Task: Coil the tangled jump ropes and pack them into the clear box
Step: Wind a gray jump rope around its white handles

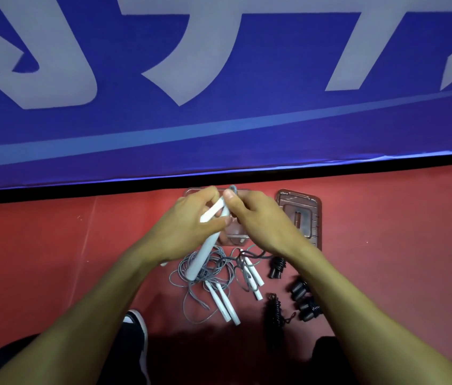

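Two white jump-rope handles (pixel 210 234) held up together above the red floor (pixel 52 259), one long and slanting down toward the rope heap, the other short and crossing it near the top. Gripped by the left hand (pixel 184 226), thumb and curled fingers pinching the pair where they cross; pinched at the upper ends by the right hand (pixel 258 220), thumb and forefinger closed on the handle tops, where a bit of grey cord (pixel 232 188) shows above the fingers. Directly below, a tangle of grey rope (pixel 205 270) spread loose on the floor, with more white handles (pixel 225 304) lying in and beside it. Just to the right, several black coiled ropes (pixel 276 266) with black handles, lying apart from one another. Behind the hands, mostly hidden by them, the clear box (pixel 236 237) on the floor close to the wall. To its right, near but apart, the clear lid (pixel 299 215) lying flat. Along the back, a blue banner (pixel 219 120) with large pale lettering. At the bottom edge, a black shoe with a white sole (pixel 136 329).
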Tool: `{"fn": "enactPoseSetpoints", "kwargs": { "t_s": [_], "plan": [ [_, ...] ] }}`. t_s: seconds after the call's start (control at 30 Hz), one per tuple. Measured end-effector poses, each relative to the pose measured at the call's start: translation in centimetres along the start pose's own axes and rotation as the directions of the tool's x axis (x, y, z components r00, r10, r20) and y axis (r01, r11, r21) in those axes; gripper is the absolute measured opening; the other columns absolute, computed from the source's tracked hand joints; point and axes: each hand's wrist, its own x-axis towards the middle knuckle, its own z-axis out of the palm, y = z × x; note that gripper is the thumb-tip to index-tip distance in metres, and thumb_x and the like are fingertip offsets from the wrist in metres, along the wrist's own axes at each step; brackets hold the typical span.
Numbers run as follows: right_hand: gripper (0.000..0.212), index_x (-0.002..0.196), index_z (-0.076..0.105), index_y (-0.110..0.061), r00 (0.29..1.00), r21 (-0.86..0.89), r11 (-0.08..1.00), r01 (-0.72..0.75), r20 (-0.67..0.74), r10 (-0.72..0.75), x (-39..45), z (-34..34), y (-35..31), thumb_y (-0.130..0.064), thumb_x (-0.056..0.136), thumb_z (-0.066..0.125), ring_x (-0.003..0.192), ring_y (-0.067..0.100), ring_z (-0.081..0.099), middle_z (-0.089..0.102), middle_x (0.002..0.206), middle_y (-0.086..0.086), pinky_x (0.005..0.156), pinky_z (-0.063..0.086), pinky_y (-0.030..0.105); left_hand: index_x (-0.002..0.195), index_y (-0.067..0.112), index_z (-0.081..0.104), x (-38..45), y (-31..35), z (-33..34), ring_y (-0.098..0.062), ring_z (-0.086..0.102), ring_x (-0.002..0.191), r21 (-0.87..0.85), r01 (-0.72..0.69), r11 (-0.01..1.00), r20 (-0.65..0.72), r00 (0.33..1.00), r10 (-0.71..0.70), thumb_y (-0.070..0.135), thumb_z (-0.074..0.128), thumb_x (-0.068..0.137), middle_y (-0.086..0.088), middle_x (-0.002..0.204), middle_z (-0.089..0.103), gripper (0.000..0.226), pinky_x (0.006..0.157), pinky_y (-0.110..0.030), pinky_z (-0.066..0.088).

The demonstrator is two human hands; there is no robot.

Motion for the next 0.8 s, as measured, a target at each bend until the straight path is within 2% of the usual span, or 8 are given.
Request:
{"fn": "enactPoseSetpoints", "kwargs": {
  "t_s": [0.07, 0.13, 0.2, 0.33, 0.5, 0.6, 0.67, 0.8],
  "plan": [
    [0.061, 0.056, 0.053, -0.022, 1.0, -0.065, 0.998, -0.019, -0.022, 0.018, -0.1, -0.1, -0.2, -0.047, 0.108, 0.033, 0.046, 0.006, 0.045, 0.047, 0.049, -0.003, 0.048, 0.033, 0.022, 0.089, 0.017, 0.048, 0.1, -0.1, 0.3, -0.014, 0.07, 0.062, -0.033, 0.002, 0.999, -0.002, 1.0, -0.002, 0.021, 0.062, 0.096, -0.003, 0.073, 0.07, 0.017, 0.058, -0.027, 0.051],
    [0.064, 0.055, 0.047, -0.018, 0.997, -0.086, 0.994, -0.066, -0.034, 0.063, 0.0, -0.2, -0.3, -0.05, 0.107, 0.03, 0.042, 0.008, 0.039, 0.04, 0.047, -0.004, 0.044, 0.024, 0.022, 0.092, 0.02, 0.045, 0.3, -0.3, 0.6, -0.009, 0.062, 0.057, 0.035, 0.013, 0.999, -0.008, 1.0, -0.013, 0.026, 0.06, 0.098, -0.001, 0.072, 0.064, 0.017, 0.056, -0.03, 0.047],
    [0.065, 0.055, 0.04, -0.016, 0.992, -0.027, 0.992, -0.123, -0.021, 0.122, 0.2, -0.1, -0.3, -0.057, 0.105, 0.028, 0.041, 0.009, 0.031, 0.036, 0.047, -0.005, 0.043, 0.022, 0.022, 0.097, 0.022, 0.044, 0.6, -0.8, 0.9, -0.007, 0.055, 0.064, 0.14, 0.01, 0.99, -0.013, 1.0, -0.008, 0.032, 0.056, 0.1, 0.003, 0.077, 0.06, 0.016, 0.058, -0.029, 0.041],
    [0.066, 0.057, 0.039, -0.018, 0.965, 0.082, 0.961, -0.262, 0.021, 0.262, 0.1, 0.1, -0.3, -0.069, 0.097, 0.033, 0.045, 0.014, 0.028, 0.033, 0.05, -0.002, 0.047, 0.023, 0.028, 0.114, 0.018, 0.053, 0.9, -1.7, 1.8, -0.028, 0.061, 0.089, 0.312, 0.014, 0.95, 0.023, 0.999, -0.022, 0.047, 0.042, 0.1, -0.001, 0.099, 0.067, 0.034, 0.078, -0.046, 0.05],
    [0.053, 0.064, 0.044, -0.02, 0.955, 0.186, 0.937, -0.296, 0.068, 0.289, 0.3, 0.1, 0.7, -0.058, 0.1, 0.043, 0.045, 0.012, 0.026, 0.031, 0.053, -0.002, 0.054, 0.023, 0.03, 0.103, 0.021, 0.056, 1.1, -1.5, 1.9, -0.019, 0.058, 0.097, 0.231, 0.017, 0.973, 0.101, 0.994, -0.041, 0.065, 0.019, 0.091, 0.003, 0.099, 0.061, 0.058, 0.091, -0.046, 0.046],
    [0.049, 0.066, 0.045, -0.019, 0.959, 0.219, 0.933, -0.285, 0.065, 0.277, 0.5, 0.2, 1.0, -0.051, 0.103, 0.043, 0.047, 0.012, 0.025, 0.03, 0.056, -0.002, 0.056, 0.023, 0.032, 0.091, 0.015, 0.053, 1.3, -1.2, 1.5, -0.016, 0.057, 0.084, 0.123, 0.074, 0.99, 0.123, 0.988, -0.089, 0.055, 0.027, 0.097, 0.0, 0.086, 0.059, 0.048, 0.086, -0.046, 0.045],
    [0.049, 0.072, 0.049, -0.015, 0.965, 0.203, 0.943, -0.264, 0.06, 0.257, 0.5, 0.0, 0.9, -0.05, 0.105, 0.041, 0.047, 0.011, 0.026, 0.031, 0.06, 0.001, 0.053, 0.024, 0.03, 0.093, 0.013, 0.055, 1.3, -0.8, 1.1, -0.019, 0.056, 0.077, 0.107, 0.059, 0.993, 0.146, 0.986, -0.074, 0.041, 0.036, 0.105, -0.004, 0.084, 0.06, 0.036, 0.08, -0.045, 0.046],
    [0.051, 0.068, 0.045, -0.014, 0.978, 0.145, 0.967, -0.208, 0.035, 0.205, 0.5, -0.1, 0.5, -0.047, 0.106, 0.039, 0.052, 0.014, 0.029, 0.034, 0.061, 0.003, 0.056, 0.024, 0.033, 0.094, 0.023, 0.058, 1.1, -0.6, 0.5, -0.003, 0.051, 0.067, 0.06, 0.045, 0.997, 0.158, 0.986, -0.054, 0.037, 0.048, 0.103, 0.006, 0.081, 0.059, 0.019, 0.072, -0.033, 0.044]
  ]
}}
